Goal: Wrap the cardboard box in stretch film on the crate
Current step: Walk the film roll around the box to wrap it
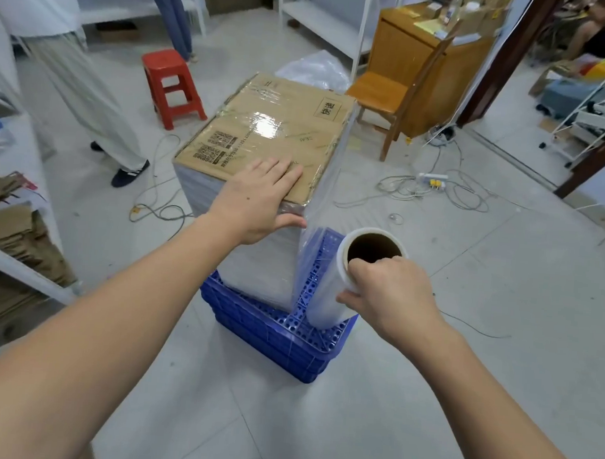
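A brown cardboard box (pixel 276 133) stands on a blue plastic crate (pixel 278 330), its sides covered in layers of clear stretch film. My left hand (pixel 259 204) lies flat on the box's near top corner, fingers straight, thumb down over the edge. My right hand (pixel 390 294) grips the top end of an upright roll of stretch film (pixel 336 290), fingers hooked into its cardboard core. The roll's lower end rests on the crate's right corner. A sheet of film (pixel 327 195) runs taut from the roll along the box's right side.
A red plastic stool (pixel 171 86) and a person in light trousers (pixel 83 92) stand to the left behind the box. A wooden chair (pixel 391 95) and cabinet sit behind on the right. Cables and a power strip (pixel 431 179) lie on the floor. Shelving with flattened cardboard (pixel 14 243) is at left.
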Demonstrator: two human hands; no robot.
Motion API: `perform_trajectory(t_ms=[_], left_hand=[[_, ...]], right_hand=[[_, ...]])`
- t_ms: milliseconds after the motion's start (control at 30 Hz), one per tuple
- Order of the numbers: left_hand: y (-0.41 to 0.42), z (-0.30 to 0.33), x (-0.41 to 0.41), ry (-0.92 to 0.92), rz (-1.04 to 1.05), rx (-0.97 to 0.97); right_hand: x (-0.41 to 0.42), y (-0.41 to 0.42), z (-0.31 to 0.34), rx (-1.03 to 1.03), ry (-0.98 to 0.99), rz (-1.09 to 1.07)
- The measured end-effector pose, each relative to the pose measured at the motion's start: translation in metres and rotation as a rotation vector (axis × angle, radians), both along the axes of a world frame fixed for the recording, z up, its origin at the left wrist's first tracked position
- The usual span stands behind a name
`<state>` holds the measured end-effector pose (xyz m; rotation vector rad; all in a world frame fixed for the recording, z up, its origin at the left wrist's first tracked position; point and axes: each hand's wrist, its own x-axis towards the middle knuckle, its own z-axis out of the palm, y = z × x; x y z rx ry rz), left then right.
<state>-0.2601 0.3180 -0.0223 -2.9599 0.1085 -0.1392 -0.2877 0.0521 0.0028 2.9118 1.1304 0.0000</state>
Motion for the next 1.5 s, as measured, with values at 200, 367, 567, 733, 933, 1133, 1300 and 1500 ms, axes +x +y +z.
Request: perform_trajectory(t_ms=[200,367,567,733,933,1133,1300,1500], left_hand=[[-0.047,-0.004,0.017,-0.034,0.103,-0.040],[-0.065,-0.010,0.020,-0.066,0.139,-0.047],[-0.066,-0.009,0.019,-0.055,0.150,-0.054],[-0.069,-0.001,0.016,-0.012,0.166,-0.093],[-0.068,0.017,0.013,0.057,0.141,-0.223],[-0.021,0.023,-0.002,0.123,0.012,-0.180],[0.041,0.026,-0.005,0.123,-0.086,0.001],[0.081,0.026,-0.003,0.155,-0.278,0.076]], right_hand=[[-0.006,-0.007,0.014,-0.068,0.047,0.435],[-0.006,-0.005,0.013,-0.073,0.065,0.547],[-0.014,-0.010,0.013,-0.078,-0.003,0.502],[-0.031,-0.013,0.009,0.041,-0.056,0.365],[-0.037,-0.016,0.004,0.173,0.031,0.261],[-0.054,-0.005,0.007,0.105,-0.012,0.140],[-0.060,0.019,0.009,0.072,-0.036,-0.084],[-0.059,0.058,0.011,0.039,-0.047,-0.351]])
